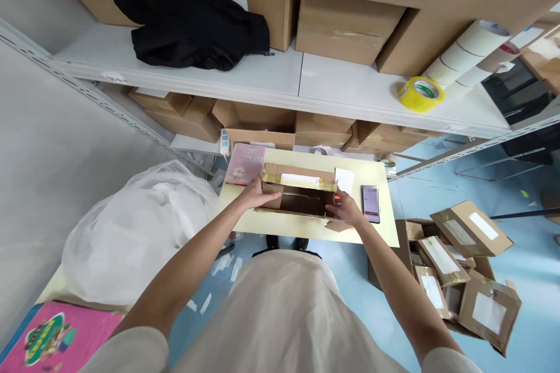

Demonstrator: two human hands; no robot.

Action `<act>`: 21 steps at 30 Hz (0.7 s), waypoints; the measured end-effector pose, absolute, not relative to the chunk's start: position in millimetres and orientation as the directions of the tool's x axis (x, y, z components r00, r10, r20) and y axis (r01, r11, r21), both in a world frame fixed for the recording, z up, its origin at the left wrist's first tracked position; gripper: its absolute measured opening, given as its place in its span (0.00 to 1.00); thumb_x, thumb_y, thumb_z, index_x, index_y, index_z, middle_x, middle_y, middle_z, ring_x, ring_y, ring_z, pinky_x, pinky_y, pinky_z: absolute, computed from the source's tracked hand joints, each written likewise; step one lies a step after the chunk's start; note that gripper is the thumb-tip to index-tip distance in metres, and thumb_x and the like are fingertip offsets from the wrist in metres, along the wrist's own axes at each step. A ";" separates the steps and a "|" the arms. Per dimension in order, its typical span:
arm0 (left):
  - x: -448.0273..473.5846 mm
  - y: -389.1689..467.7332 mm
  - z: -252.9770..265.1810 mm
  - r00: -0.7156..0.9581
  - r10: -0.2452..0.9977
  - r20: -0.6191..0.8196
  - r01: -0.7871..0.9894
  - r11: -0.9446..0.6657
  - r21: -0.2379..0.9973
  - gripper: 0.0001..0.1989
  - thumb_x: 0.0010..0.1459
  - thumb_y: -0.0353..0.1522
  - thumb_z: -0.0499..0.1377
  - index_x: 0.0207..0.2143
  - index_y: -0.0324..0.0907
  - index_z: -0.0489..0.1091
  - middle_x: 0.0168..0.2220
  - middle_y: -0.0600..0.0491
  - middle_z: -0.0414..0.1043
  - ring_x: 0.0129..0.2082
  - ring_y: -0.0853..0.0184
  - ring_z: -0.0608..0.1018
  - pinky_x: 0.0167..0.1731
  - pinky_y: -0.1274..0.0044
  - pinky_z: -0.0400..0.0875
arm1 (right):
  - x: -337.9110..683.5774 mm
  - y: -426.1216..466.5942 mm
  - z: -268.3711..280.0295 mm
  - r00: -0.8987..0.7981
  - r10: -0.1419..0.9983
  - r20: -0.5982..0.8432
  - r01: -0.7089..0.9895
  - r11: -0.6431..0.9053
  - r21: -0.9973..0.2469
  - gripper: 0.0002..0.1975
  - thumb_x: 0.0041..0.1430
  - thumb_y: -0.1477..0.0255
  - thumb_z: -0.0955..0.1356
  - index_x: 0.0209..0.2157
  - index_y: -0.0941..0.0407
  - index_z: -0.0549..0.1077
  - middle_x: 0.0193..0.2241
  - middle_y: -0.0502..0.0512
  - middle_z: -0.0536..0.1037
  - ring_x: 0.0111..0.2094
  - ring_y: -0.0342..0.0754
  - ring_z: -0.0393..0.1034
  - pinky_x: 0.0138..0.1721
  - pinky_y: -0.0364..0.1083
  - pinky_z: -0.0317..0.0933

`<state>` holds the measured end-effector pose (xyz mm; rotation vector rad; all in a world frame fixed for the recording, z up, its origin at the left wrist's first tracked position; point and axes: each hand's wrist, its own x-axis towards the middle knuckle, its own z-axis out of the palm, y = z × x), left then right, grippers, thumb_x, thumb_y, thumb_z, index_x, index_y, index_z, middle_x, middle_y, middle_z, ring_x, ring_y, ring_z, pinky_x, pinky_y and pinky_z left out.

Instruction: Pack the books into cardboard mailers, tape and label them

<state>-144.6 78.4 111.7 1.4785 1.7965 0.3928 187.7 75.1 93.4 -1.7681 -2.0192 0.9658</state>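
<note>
Box (300, 198) on table (306, 226); phone (370, 203) right, probably book (245, 164) left.

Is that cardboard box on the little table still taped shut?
No, the cardboard box lies open, its dark inside showing, with the left hand and right hand on its two ends.

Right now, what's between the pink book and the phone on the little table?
The open cardboard box lies between pink book and phone, with both hands on it, in the head view.
</note>
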 end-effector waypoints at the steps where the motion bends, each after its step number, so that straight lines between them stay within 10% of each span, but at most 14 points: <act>1: -143.0 78.2 119.1 -0.051 0.929 -0.366 0.778 0.266 0.569 0.43 0.43 0.55 0.62 0.55 0.37 0.64 0.56 0.36 0.66 0.57 0.46 0.68 0.50 0.64 0.66 | 187.7 74.7 94.1 -0.178 0.967 -0.181 0.804 0.036 -0.594 0.25 0.51 0.63 0.71 0.50 0.56 0.70 0.42 0.60 0.76 0.41 0.54 0.73 0.44 0.53 0.67; 6: -134.9 75.2 153.1 -0.038 0.964 -0.262 0.972 0.096 0.213 0.29 0.56 0.54 0.50 0.37 0.39 0.75 0.37 0.40 0.77 0.42 0.48 0.78 0.43 0.63 0.68 | 190.4 82.4 103.9 -0.085 0.992 -0.094 0.807 0.013 -0.590 0.19 0.59 0.56 0.63 0.36 0.56 0.76 0.34 0.60 0.79 0.37 0.54 0.75 0.40 0.51 0.67; 11: -129.3 80.8 158.7 0.355 0.926 -0.132 0.872 -0.277 0.403 0.23 0.59 0.46 0.52 0.46 0.40 0.74 0.48 0.44 0.75 0.48 0.56 0.76 0.48 0.68 0.67 | 195.6 107.6 106.8 -0.300 0.953 0.040 0.584 0.217 -0.782 0.27 0.61 0.56 0.61 0.59 0.52 0.64 0.56 0.60 0.70 0.54 0.55 0.67 0.53 0.56 0.61; 15: -120.6 99.9 155.7 0.640 0.734 -0.228 0.717 -0.465 0.519 0.20 0.59 0.43 0.53 0.47 0.44 0.74 0.55 0.48 0.71 0.58 0.58 0.68 0.56 0.69 0.59 | 185.3 131.5 108.1 -0.409 0.911 -0.056 0.724 0.287 -0.628 0.45 0.54 0.52 0.65 0.67 0.53 0.45 0.67 0.62 0.49 0.66 0.60 0.47 0.61 0.61 0.50; 21: -113.1 105.9 171.4 0.528 0.736 -0.424 0.845 -0.408 0.344 0.23 0.57 0.51 0.52 0.39 0.45 0.78 0.45 0.46 0.76 0.49 0.54 0.73 0.58 0.57 0.51 | 158.5 141.4 115.3 -0.383 0.842 -0.381 0.917 0.295 -0.270 0.60 0.42 0.42 0.68 0.68 0.58 0.40 0.69 0.62 0.34 0.66 0.70 0.41 0.60 0.63 0.49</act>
